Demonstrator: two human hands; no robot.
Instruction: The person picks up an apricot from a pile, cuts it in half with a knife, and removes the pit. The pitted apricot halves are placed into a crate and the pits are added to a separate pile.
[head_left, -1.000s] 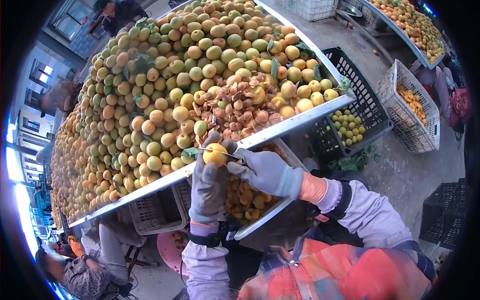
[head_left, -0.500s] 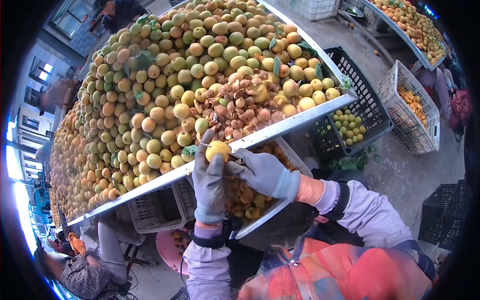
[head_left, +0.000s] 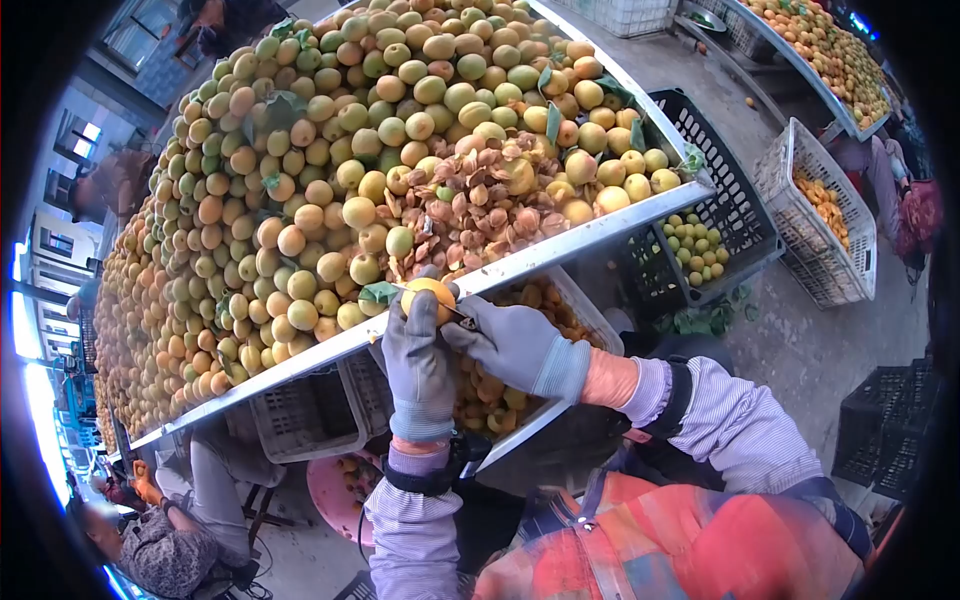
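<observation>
A: Hands?
B: Close together. Left hand [head_left: 420,365] grips yellow-orange fruit [head_left: 428,300], right hand [head_left: 518,345] clamped on knife [head_left: 466,322].
A: Fruit where?
B: By table rim [head_left: 560,249]. Blade mostly hidden, probably touching fruit.

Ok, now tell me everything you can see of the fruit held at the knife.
The fruit is roundish and yellow-orange, with smooth-looking skin. The gloved left grip holds it, its fingers and thumb hiding part of its lower side. The knife in the gloved right grip seems to meet its lower right as seen; how deep it cuts, if at all, is too small to tell. In this view it overlaps the table's metal rim, below the heaped fruit.
</observation>
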